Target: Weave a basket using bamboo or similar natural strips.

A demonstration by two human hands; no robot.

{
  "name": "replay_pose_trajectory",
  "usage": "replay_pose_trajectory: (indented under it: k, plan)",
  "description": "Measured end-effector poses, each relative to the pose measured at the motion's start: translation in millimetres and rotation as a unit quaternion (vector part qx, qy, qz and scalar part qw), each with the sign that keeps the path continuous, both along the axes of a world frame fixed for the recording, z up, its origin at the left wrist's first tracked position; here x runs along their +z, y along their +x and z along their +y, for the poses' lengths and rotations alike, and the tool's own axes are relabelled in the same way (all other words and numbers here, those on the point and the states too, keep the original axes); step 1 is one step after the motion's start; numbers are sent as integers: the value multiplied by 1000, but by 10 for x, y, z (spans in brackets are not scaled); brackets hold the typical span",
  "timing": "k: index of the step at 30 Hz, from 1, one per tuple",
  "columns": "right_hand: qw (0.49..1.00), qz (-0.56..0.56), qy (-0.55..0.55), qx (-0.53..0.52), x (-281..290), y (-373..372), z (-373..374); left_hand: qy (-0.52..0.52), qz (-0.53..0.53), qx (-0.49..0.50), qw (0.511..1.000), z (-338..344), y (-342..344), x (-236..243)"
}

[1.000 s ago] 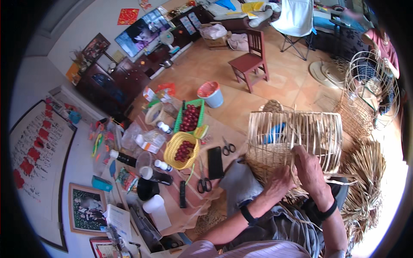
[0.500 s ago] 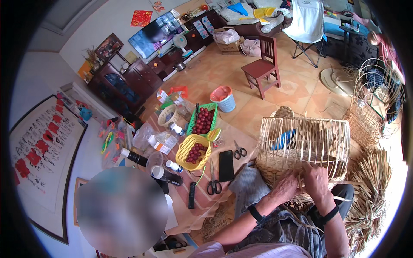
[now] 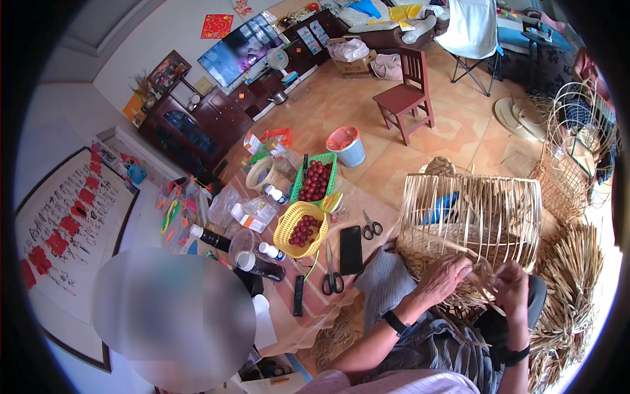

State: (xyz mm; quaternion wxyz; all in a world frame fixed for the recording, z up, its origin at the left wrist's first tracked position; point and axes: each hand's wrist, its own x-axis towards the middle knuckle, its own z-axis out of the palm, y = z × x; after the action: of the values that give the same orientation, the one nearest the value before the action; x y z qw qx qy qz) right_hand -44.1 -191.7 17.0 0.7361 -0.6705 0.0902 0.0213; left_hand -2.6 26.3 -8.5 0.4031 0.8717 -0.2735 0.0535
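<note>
While both hands worked in the lap, the left hand [image 3: 441,279] and right hand [image 3: 510,287] each pinched thin bamboo strips [image 3: 482,289] at the rim of the half-woven basket [image 3: 469,220], probably light, springy, best gripped by its stiffer uprights.

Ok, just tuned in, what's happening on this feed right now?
A person sits on the floor weaving a half-built wicker basket that lies on its side against their lap. The left hand grips the woven base, and the right hand pinches a loose strip at the same edge. A pile of strips lies on their right. To the left, a low table holds a yellow basket of red fruit, scissors and a black phone.
</note>
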Motion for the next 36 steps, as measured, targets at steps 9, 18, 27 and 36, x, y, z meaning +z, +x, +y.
replay_pose_trajectory:
  k: [9,18,27,36]
  plan:
    - [993,-38,108,24,361,-33,-170,92,16,63,994,-127,18,13]
    - [962,93,254,35,-384,-684,-456,68,140,-22,988,20,88,215]
    - [927,-66,-338,151,-32,-333,-217,92,-146,-22,985,-112,-14,367]
    - [946,-52,299,-114,-382,-707,-988,-44,59,-50,996,-113,134,171]
